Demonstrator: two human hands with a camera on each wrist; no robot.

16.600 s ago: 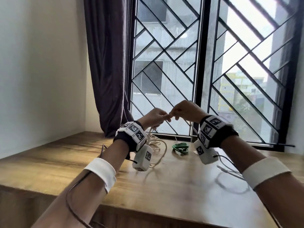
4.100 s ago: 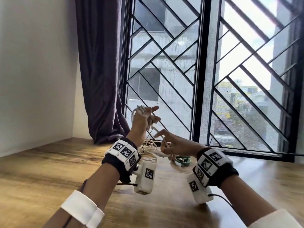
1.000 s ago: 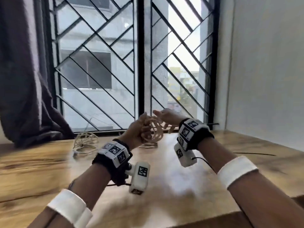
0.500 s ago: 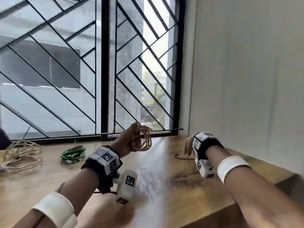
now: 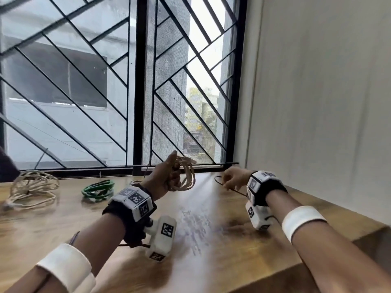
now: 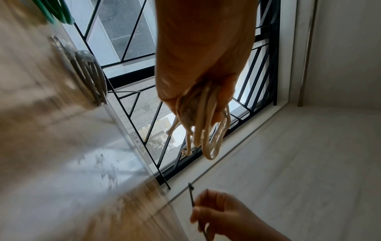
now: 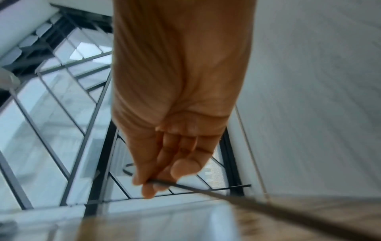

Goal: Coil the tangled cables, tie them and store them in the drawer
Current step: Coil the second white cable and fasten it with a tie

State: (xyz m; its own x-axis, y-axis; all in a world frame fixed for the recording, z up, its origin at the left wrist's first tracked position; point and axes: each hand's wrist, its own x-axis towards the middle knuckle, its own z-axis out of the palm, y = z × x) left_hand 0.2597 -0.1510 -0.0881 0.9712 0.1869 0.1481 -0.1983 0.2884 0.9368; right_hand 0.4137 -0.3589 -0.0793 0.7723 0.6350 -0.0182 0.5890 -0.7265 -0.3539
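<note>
Table: wooden tabletop (image 5: 196, 233), its near edge at the frame's lower right, bare wood between the two forearms.
Left hand: left hand (image 5: 163, 178) raised mid-frame, fingers curled round a coiled cream cable (image 5: 186, 176), loops hanging free.
Right hand: right hand (image 5: 234, 178), right of centre, pinches a thin black cable tie (image 7: 185, 187).
Beyond: green coiled cable (image 5: 97, 189) and loose cream cable heap (image 5: 31, 187) at the left edge.
Far: barred window (image 5: 135, 81); white wall (image 5: 317, 102) closes the right.

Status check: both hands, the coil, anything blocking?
Left hand grips cream coil, held above table. Right hand pinches black tie. Coil not yet tied. Nothing in the way.
</note>
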